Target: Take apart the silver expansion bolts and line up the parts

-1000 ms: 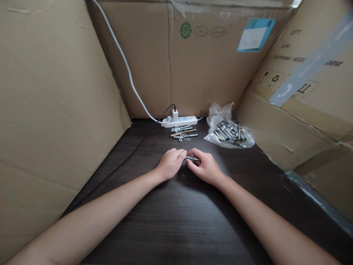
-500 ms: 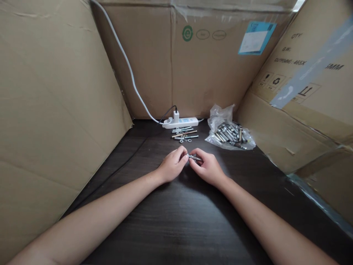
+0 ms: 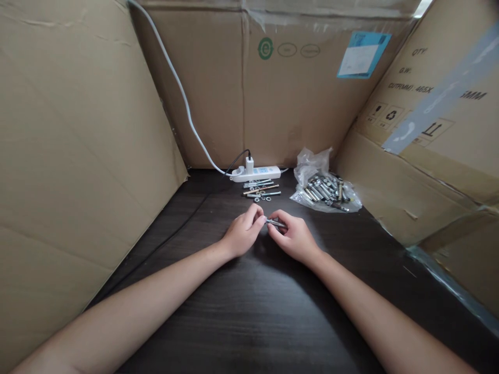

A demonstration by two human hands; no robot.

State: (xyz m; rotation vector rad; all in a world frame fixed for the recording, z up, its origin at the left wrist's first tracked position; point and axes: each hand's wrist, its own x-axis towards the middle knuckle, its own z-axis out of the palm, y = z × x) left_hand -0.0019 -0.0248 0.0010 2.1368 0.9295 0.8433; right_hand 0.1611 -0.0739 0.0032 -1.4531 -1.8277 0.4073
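A metal bolt [image 3: 276, 223] is held between my two hands, low over the dark table. My left hand [image 3: 245, 231] pinches its left end with thumb and forefinger, and the fingertips partly hide that end. Around the bolt's right part are the closed fingers of my right hand [image 3: 292, 235]. Just beyond the hands lie several long bolts [image 3: 261, 190] in a loose group, with small nuts and washers [image 3: 262, 199] beside them. To their right a clear plastic bag [image 3: 312, 161] lies open with many metal bolts [image 3: 326, 189] in it.
A white power strip [image 3: 268, 173] with a plugged-in adapter [image 3: 249, 165] lies along the back cardboard wall [image 3: 210, 104]. A black cable [image 3: 183, 224] crosses the dark table [image 3: 249, 317] at the left. Cardboard also stands at the left [image 3: 78, 156] and right [image 3: 413, 182].
My left hand's fingers have shifted very slightly at the bolt's left end. Both hands stay in nearly the same place.
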